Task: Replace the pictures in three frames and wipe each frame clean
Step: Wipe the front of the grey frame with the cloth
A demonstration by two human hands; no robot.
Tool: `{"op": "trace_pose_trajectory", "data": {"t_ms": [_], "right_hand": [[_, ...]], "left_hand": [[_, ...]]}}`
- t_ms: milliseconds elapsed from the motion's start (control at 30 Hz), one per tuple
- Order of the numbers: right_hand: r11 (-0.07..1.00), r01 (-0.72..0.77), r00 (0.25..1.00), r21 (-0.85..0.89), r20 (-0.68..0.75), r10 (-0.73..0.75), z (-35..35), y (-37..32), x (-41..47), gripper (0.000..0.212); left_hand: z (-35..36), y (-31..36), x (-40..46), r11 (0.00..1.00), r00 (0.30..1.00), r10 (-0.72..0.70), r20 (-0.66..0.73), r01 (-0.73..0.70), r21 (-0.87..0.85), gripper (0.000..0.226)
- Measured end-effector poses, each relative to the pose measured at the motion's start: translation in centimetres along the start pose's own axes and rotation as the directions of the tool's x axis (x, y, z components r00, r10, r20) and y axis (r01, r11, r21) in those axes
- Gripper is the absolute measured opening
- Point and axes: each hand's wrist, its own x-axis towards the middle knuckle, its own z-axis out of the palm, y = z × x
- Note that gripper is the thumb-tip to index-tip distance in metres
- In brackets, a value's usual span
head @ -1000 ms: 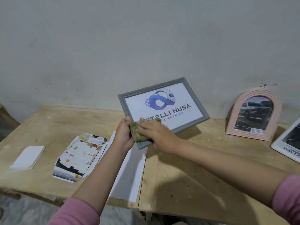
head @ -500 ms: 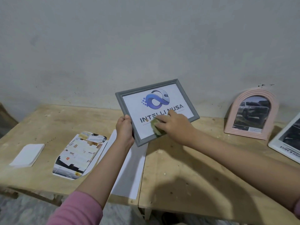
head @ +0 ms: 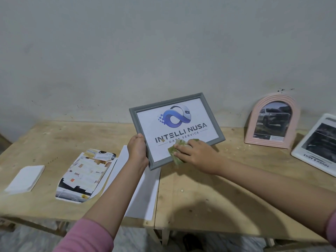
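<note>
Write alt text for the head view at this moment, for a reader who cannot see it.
A person's left hand holds a grey frame tilted above a wooden table while the right hand presses a green cloth on its glass. A pink arched frame leans on the wall at right; loose pictures lie at left.

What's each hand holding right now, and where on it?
Left hand grips the grey frame at its lower left edge. Right hand presses the green cloth onto the frame's lower front.
</note>
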Motion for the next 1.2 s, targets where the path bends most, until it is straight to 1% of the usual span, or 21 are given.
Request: {"op": "trace_pose_trajectory", "data": {"t_ms": [67, 100, 133, 200, 233, 300, 367, 400, 433, 533, 633, 733, 767, 833, 867, 933, 967, 1000, 1033, 1100, 1200], "right_hand": [[0.993, -0.108, 0.983, -0.046, 0.143, 0.113, -1.5, 0.9, 0.1, 0.036], [0.968, -0.246, 0.936, -0.043, 0.247, 0.249, -2.5, 1.2, 0.3, 0.031], [0.907, -0.419, 0.852, -0.035, 0.331, 0.406, -3.1, 1.5, 0.5, 0.028], [0.681, -0.725, 0.662, 0.109, 0.386, 0.643, -4.0, 1.2, 1.2, 0.038], [0.605, -0.767, 0.637, 0.213, 0.357, 0.683, -4.1, 0.7, 1.7, 0.048], [0.619, -0.685, 0.726, 0.383, 0.292, 0.622, -4.4, -1.6, 2.8, 0.067], [0.785, -0.451, 0.891, 0.425, 0.168, 0.421, -3.3, -4.4, 3.1, 0.073], [0.876, -0.333, 0.943, 0.349, 0.11, 0.315, -2.5, -5.4, 2.8, 0.074], [0.929, -0.262, 0.964, 0.26, 0.107, 0.242, -1.5, -5.7, 2.1, 0.076], [0.972, -0.202, 0.977, 0.116, 0.094, 0.192, -0.4, -4.3, -0.8, 0.074], [0.974, -0.224, 0.966, 0.016, 0.136, 0.22, 0.8, -1.6, -5.0, 0.079], [0.943, -0.333, 0.905, -0.028, 0.27, 0.328, 2.0, 2.6, -9.3, 0.085], [0.934, -0.356, 0.881, -0.037, 0.319, 0.348, 2.1, 3.9, -10.5, 0.083], [0.877, -0.48, 0.796, -0.033, 0.404, 0.451, 1.0, 5.8, -11.9, 0.06], [0.782, -0.623, 0.714, 0.014, 0.42, 0.56, 0.1, 6.3, -11.9, 0.055], [0.449, -0.876, 0.481, 0.175, 0.373, 0.793, -0.4, 8.0, -11.0, 0.058], [0.31, -0.904, 0.395, 0.293, 0.298, 0.869, -0.5, 9.0, -10.3, 0.062], [0.24, -0.89, 0.348, 0.388, 0.237, 0.907, -0.6, 10.1, -9.6, 0.066], [0.233, -0.867, 0.341, 0.441, 0.183, 0.922, -0.7, 10.9, -8.7, 0.069], [0.284, -0.822, 0.393, 0.494, 0.131, 0.91, -1.2, 11.7, -6.8, 0.073], [0.517, -0.661, 0.586, 0.543, -0.056, 0.808, -1.8, 10.7, -3.4, 0.07]], "left_hand": [[-0.1, 0.1, -0.1, 0.999, 0.999, 0.028, -0.015, -0.027, 0.042, 0.032], [-0.2, 0.1, -0.1, 0.997, 0.999, 0.044, -0.016, -0.043, 0.058, 0.032], [-0.2, 0.2, -0.2, 0.996, 0.998, 0.055, -0.013, -0.054, 0.064, 0.033], [-0.1, 0.0, -0.5, 0.997, 0.999, 0.049, 0.015, -0.05, 0.063, 0.032], [0.1, -0.3, -0.7, 0.997, 0.999, 0.045, 0.029, -0.047, 0.064, 0.032], [0.8, -0.5, -1.3, 0.997, 0.998, 0.038, 0.05, -0.041, 0.062, 0.033], [1.7, -0.5, -1.7, 0.998, 0.996, 0.045, 0.083, -0.048, 0.03, 0.033], [1.9, -0.4, -1.7, 0.997, 0.994, 0.061, 0.093, -0.065, 0.032, 0.033], [2.1, -0.1, -1.7, 0.994, 0.992, 0.083, 0.094, -0.089, 0.061, 0.034], [1.9, 0.6, -1.7, 0.976, 0.986, 0.152, 0.065, -0.16, 0.148, 0.035], [1.6, 1.1, -1.3, 0.963, 0.982, 0.186, 0.041, -0.191, 0.192, 0.035], [1.5, 1.9, -0.5, 0.932, 0.966, 0.255, 0.038, -0.256, 0.256, 0.036], [1.5, 2.1, -0.4, 0.911, 0.954, 0.296, 0.046, -0.297, 0.286, 0.037], [1.5, 2.5, 0.0, 0.854, 0.923, 0.378, 0.07, -0.377, 0.359, 0.037], [1.6, 2.6, 0.2, 0.828, 0.911, 0.404, 0.088, -0.405, 0.389, 0.036], [1.9, 2.4, 0.6, 0.789, 0.895, 0.425, 0.134, -0.439, 0.429, 0.033], [2.1, 2.2, 0.6, 0.779, 0.893, 0.424, 0.154, -0.446, 0.441, 0.031], [2.4, 1.9, 0.6, 0.772, 0.892, 0.419, 0.172, -0.45, 0.449, 0.028], [2.8, 1.5, 0.5, 0.768, 0.892, 0.413, 0.186, -0.451, 0.455, 0.026], [3.6, 0.8, 0.0, 0.76, 0.89, 0.402, 0.215, -0.455, 0.463, 0.023], [5.1, -0.2, -0.9, 0.751, 0.887, 0.378, 0.265, -0.461, 0.474, 0.025]]}}
